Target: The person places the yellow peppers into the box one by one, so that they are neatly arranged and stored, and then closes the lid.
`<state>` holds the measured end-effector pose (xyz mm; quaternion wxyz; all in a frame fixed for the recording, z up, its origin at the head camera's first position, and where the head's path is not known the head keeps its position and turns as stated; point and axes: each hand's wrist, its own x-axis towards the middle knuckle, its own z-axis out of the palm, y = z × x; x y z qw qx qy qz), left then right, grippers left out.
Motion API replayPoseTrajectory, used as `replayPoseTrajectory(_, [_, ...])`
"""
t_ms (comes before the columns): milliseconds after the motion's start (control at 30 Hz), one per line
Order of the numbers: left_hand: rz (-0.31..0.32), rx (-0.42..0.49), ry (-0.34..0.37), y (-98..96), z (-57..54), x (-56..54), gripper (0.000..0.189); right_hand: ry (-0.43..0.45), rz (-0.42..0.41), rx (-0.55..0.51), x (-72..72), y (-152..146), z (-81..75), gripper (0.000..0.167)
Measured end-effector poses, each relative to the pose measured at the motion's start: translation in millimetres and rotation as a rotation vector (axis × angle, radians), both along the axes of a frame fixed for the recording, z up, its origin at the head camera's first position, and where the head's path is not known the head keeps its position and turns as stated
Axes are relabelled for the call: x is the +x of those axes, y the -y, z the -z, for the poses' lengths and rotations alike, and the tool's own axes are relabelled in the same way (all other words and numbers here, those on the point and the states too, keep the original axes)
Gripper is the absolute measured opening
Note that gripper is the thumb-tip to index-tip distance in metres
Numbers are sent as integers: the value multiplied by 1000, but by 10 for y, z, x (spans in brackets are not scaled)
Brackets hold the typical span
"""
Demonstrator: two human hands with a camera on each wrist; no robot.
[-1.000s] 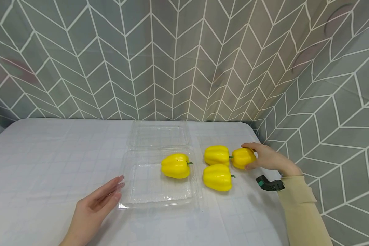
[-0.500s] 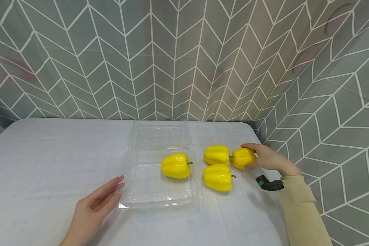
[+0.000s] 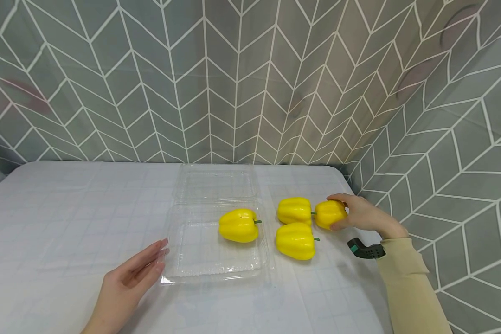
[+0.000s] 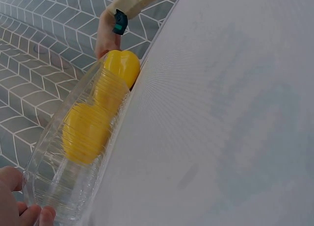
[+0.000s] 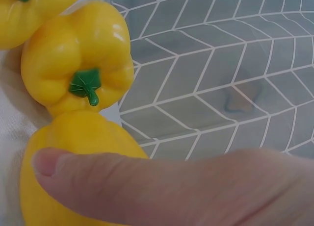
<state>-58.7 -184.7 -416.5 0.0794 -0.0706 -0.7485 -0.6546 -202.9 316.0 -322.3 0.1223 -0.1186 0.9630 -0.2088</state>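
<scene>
A clear plastic clamshell container lies open on the table, with one yellow bell pepper in the right part of its base. My left hand holds the container's left rim between thumb and fingers; the left wrist view shows these fingertips at the container's end. To the right, my right hand grips a yellow bell pepper, thumb on the near side, fingers over the far side. Its thumb lies across that pepper in the right wrist view. Two more bell peppers, a back one and a front one, lie beside the container.
The container's lid lies folded back towards the far table edge. A white cloth covers the table. Grey curtains with white chevron lines hang behind and to the right. A black band is at my right wrist.
</scene>
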Motion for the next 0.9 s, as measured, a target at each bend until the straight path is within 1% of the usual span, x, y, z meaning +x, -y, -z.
replayPoseTrajectory(133, [5, 7, 0, 5, 3, -1, 47, 2, 15, 17, -18, 1, 16, 83])
replayPoseTrajectory(300, [-5, -6, 29, 8, 7, -2, 48, 7, 25, 14, -39, 3, 26, 84])
replayPoseTrajectory(500, [7, 35, -4, 5, 5, 12, 46, 10, 41, 19, -54, 7, 36, 79])
replayPoseTrajectory(567, [10, 38, -1, 6, 6, 12, 46, 4, 42, 25, -60, 6, 43, 78])
replayPoseTrajectory(733, [7, 9, 17, 11, 11, 2, 46, -17, 45, 22, -69, -10, 64, 78])
replayPoseTrajectory(900, [10, 57, -6, 3, 12, 4, 46, -25, 70, 19, -62, -16, 61, 77])
